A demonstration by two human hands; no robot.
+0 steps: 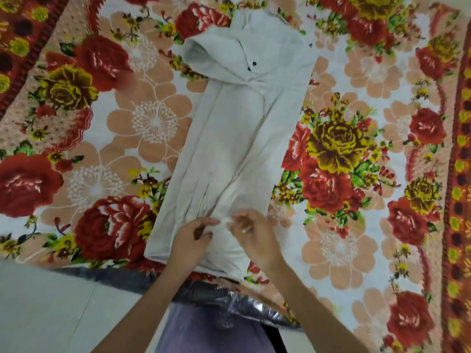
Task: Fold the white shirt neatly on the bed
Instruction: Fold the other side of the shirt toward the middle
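White shirt [237, 138] lies in a long narrow strip on the floral bed [356, 225], left hand [191, 234] and right hand [251, 231] both pinching its near hem, and that soft, light cotton looks best gripped at the corners.

The shirt [237, 138] under my hands is plain white, with two small dark buttons [254, 63] near its collar. Around the shirt, the bedspread [356, 98] is white printed with big red and yellow roses, green leaves and peach flowers. My clothing [204, 332] below the shirt is pale purple.
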